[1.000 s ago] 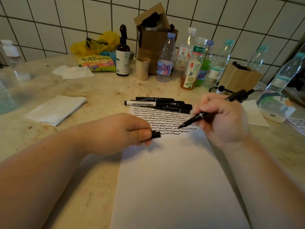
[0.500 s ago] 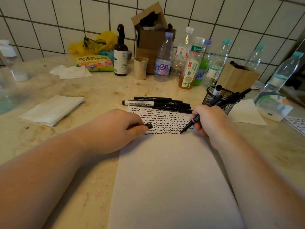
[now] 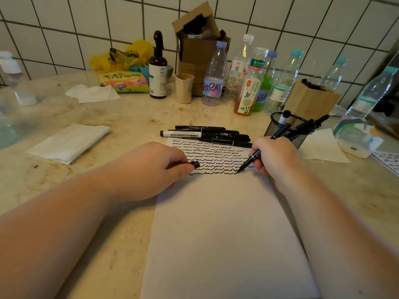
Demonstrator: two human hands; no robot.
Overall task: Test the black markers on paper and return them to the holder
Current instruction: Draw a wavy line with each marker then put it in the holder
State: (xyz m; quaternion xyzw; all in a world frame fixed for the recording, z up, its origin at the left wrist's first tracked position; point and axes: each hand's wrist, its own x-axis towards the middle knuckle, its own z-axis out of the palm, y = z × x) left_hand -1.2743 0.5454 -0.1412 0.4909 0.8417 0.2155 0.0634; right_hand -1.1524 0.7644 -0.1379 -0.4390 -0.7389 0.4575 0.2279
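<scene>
A white sheet of paper (image 3: 224, 229) lies in front of me, its top part filled with rows of black wavy lines. My right hand (image 3: 274, 156) grips an uncapped black marker (image 3: 251, 158), its tip touching the paper at the right end of the lowest row. My left hand (image 3: 151, 169) rests on the paper's left edge and pinches a black marker cap (image 3: 195, 164). Several black markers (image 3: 211, 135) lie side by side just above the paper. A black mesh holder (image 3: 280, 128) stands at the right with markers leaning in it.
Plastic bottles (image 3: 248, 83), a brown pump bottle (image 3: 158, 76), a beige cup (image 3: 184, 88) and cardboard boxes (image 3: 200, 46) line the tiled wall. Folded tissues (image 3: 69, 142) lie at the left, a white paper piece (image 3: 321, 147) and a small white container (image 3: 354, 141) at the right.
My right hand came down from above the paper and set the marker tip on the lowest row of lines. My left hand with the cap stayed nearly in place.
</scene>
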